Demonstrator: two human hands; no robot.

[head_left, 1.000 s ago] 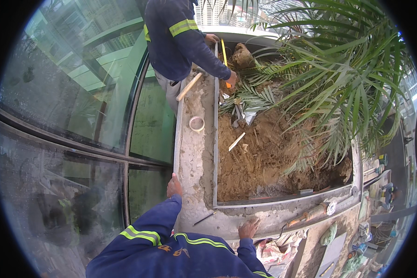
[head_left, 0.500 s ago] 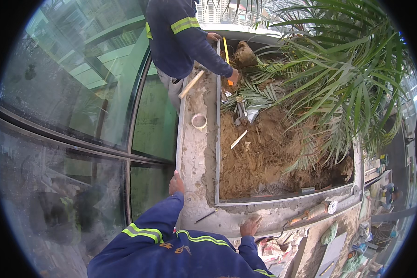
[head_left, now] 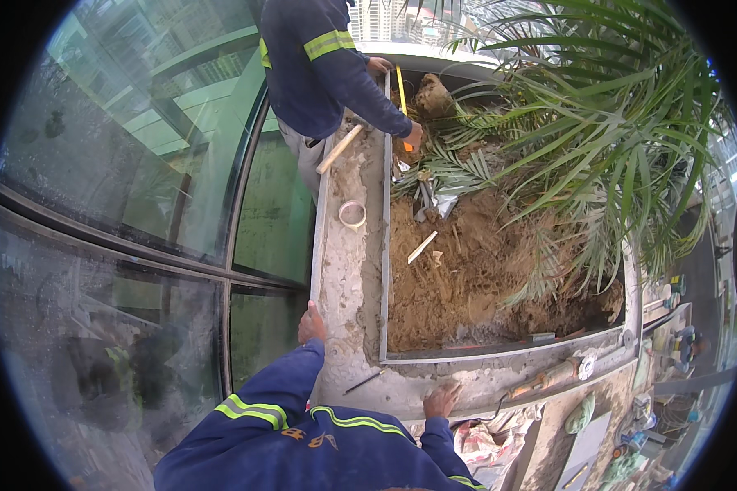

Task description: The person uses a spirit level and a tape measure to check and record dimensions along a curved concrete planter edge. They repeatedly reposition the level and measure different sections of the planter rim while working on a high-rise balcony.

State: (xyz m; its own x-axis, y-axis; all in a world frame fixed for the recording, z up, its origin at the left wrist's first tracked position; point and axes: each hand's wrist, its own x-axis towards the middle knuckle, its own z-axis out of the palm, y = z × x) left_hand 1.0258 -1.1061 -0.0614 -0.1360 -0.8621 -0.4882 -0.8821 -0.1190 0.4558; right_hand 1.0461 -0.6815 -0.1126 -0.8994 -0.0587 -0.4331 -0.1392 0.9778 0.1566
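Leaning over the corner of a raised planter, the person rests both hands at its broad concrete rim point(head_left: 338, 274). The left hand point(head_left: 312, 326) lies along the rim's outer edge by the window, fingers pointing away from the body; I can't tell from here how far it's curled or whether it grips that edge. The right hand point(head_left: 441, 400) sits on the near stretch of rim, loosely open, with nothing visible in it. Between them lies a thin dark rod point(head_left: 363, 382), and well right of the right hand, a power tool point(head_left: 553, 375) with a pale disc. Further up the left stretch I see a roll of tape point(head_left: 352, 215) and a wooden handle point(head_left: 341, 148). At the far end a co-worker point(head_left: 307, 82) bends in, one hand at a yellow strip point(head_left: 401, 92) with an orange end. Inside are brown soil point(head_left: 467, 286) and palm fronds point(head_left: 606, 139).
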